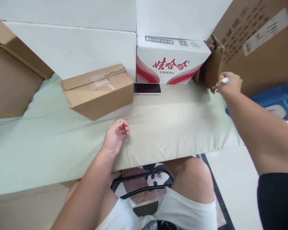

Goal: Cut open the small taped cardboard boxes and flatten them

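My left hand (116,135) rests palm up on the pale green cloth near the front edge. Its fingers are loosely curled in, and nothing shows in them. Out at the right, my right hand (230,83) is closed, with the rounded end of a small white object (225,80) sticking out of the fist. That hand is beside the edge of a brown cardboard box (213,65); whether the fingertips touch the cardboard I cannot tell. The rest of the white object is hidden in the fingers.
A long taped carton (100,92) stands left of centre, beside a phone (147,88) lying flat. Behind are a white and red printed box (172,60) and white panels (69,48). Large cardboard (261,41) and a blue plastic package (278,99) are at right, more cardboard (12,80) at left.
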Demonstrator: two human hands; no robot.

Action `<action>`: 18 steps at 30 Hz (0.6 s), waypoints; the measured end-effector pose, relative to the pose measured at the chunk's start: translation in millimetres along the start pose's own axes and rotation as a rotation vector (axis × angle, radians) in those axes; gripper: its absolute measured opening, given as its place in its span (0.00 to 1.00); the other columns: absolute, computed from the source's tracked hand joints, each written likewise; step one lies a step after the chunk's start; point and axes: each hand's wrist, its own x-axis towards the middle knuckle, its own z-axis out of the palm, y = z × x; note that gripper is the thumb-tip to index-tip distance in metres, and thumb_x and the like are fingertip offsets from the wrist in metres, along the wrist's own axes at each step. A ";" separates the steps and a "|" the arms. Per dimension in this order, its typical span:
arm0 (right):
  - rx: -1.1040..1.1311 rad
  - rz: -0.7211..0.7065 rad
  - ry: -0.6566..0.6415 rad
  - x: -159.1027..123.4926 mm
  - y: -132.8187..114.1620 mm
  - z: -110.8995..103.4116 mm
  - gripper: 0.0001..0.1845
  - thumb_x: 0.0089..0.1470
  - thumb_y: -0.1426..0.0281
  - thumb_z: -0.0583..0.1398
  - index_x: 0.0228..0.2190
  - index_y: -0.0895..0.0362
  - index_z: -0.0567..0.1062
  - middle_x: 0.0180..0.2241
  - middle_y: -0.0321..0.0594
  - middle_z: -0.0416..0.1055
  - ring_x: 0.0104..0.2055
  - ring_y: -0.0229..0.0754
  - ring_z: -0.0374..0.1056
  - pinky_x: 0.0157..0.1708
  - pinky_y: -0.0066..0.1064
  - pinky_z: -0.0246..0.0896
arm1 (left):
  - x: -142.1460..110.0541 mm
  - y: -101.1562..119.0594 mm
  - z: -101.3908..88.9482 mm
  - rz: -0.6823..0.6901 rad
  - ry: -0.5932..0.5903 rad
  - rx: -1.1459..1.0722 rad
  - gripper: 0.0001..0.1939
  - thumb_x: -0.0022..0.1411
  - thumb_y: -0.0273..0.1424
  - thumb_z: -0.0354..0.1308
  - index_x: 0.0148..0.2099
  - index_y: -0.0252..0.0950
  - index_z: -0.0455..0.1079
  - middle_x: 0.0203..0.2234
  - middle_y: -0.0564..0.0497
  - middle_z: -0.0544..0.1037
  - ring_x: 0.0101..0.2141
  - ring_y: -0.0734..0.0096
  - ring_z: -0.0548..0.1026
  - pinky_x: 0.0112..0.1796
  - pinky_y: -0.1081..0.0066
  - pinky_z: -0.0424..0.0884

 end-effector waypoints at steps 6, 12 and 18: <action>0.160 0.009 -0.119 -44.8 -31.5 -30.8 0.08 0.59 0.77 0.59 0.29 0.54 0.73 0.29 0.41 0.79 0.19 0.30 0.67 0.28 0.30 0.63 | -1.0 3.2 1.4 0.097 -0.017 0.001 0.08 0.50 0.35 0.63 0.26 0.36 0.72 0.20 0.53 0.70 0.22 0.74 0.69 0.26 0.75 0.68; 0.278 -0.297 -0.317 -112.2 -113.4 -35.9 0.06 0.59 0.76 0.62 0.32 0.54 0.75 0.32 0.39 0.80 0.26 0.34 0.72 0.35 0.30 0.66 | -15.4 6.2 -10.7 0.237 -0.020 -0.029 0.07 0.54 0.31 0.61 0.25 0.37 0.72 0.19 0.52 0.70 0.22 0.73 0.68 0.28 0.73 0.68; 0.325 -0.657 -0.476 -161.6 -211.8 23.7 0.09 0.54 0.68 0.69 0.34 0.50 0.73 0.33 0.36 0.78 0.36 0.44 0.72 0.44 0.39 0.68 | -28.0 18.3 -34.8 0.621 0.109 -0.001 0.11 0.58 0.27 0.60 0.23 0.39 0.69 0.19 0.53 0.67 0.24 0.71 0.66 0.31 0.71 0.65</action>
